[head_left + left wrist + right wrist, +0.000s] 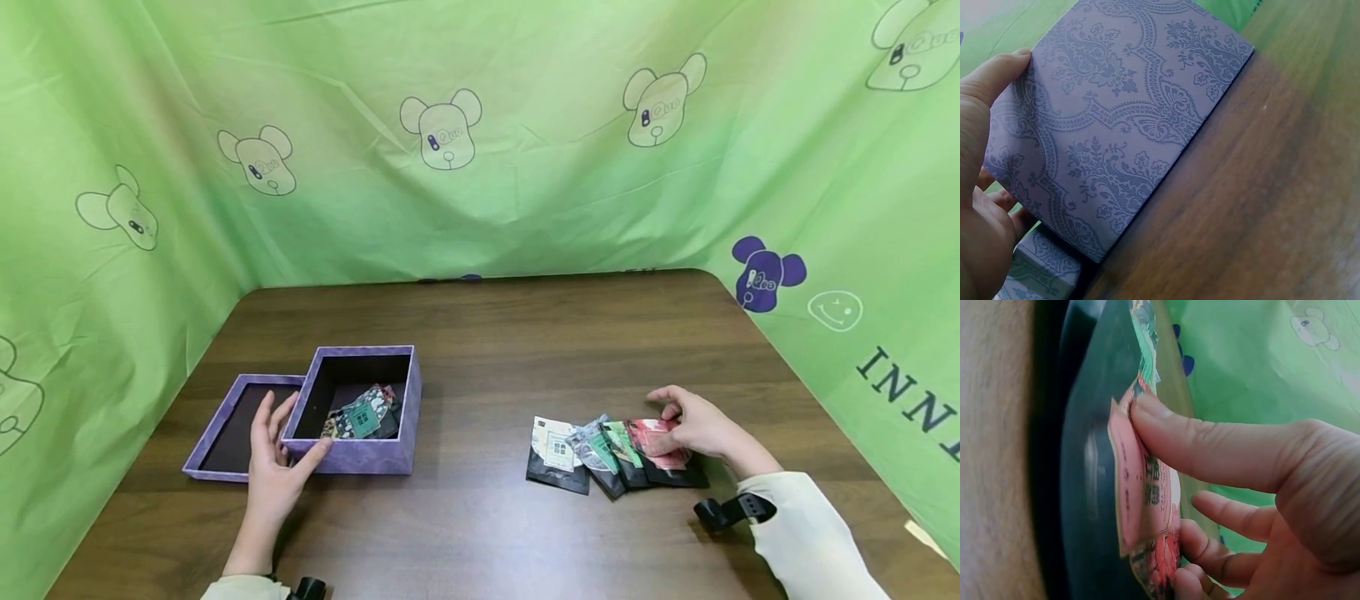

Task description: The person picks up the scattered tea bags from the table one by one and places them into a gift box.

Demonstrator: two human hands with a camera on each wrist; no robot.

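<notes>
Packets, four small dark foil ones [611, 454], lie fanned in a row toward the desk's [480, 533] right edge; their print is too small to read. The right hand [693, 425] pinches the red-labelled packet [1141, 487] at the row's right end, thumb on top, fingers [1210, 547] curled beneath. Toward the left edge, the left hand [273, 467] lies flat-fingered against one open purple patterned cardboard box [367, 457] holding more packets, its lid [225, 433] alongside.
</notes>
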